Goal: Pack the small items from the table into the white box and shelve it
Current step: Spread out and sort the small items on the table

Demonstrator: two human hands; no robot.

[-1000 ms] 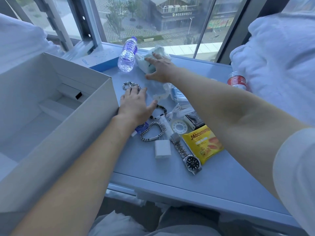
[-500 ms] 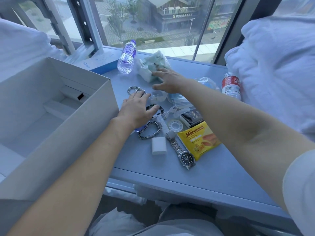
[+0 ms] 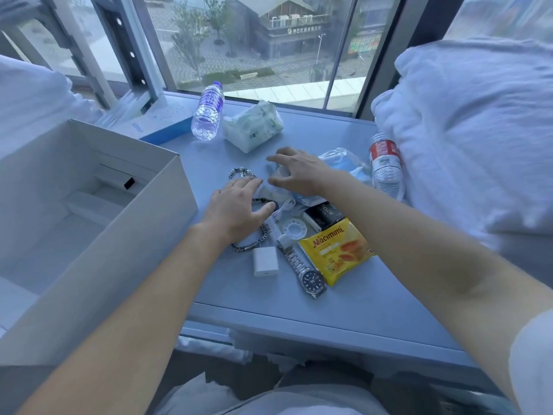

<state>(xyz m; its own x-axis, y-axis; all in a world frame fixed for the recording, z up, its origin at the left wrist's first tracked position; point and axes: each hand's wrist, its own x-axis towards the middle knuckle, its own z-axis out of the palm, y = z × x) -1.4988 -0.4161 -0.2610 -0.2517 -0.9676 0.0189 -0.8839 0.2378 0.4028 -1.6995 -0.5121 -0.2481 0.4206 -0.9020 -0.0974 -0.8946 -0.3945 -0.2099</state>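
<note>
- The left hand (image 3: 239, 209) lies flat on the desk (image 3: 344, 298), fingers straight and spread, covering part of a dark bead bracelet (image 3: 263, 201) and a silver chain bracelet (image 3: 251, 242).
- The right hand (image 3: 299, 172) hovers over clear plastic packets (image 3: 344, 163), fingers loosely bent; whether it grips anything I cannot tell.
- The white box (image 3: 98, 223) stands open at the desk's left edge, beside the left forearm.
- Nearer the person lie a white charger (image 3: 264, 261), a steel watch (image 3: 308, 275), a yellow snack packet (image 3: 336, 250) and a tape roll (image 3: 294, 227), all close together.
- A beaded bracelet (image 3: 241, 172) sits just beyond the left fingertips.
- A water bottle (image 3: 208, 112) and tissue pack (image 3: 254, 125) rest near the window.
</note>
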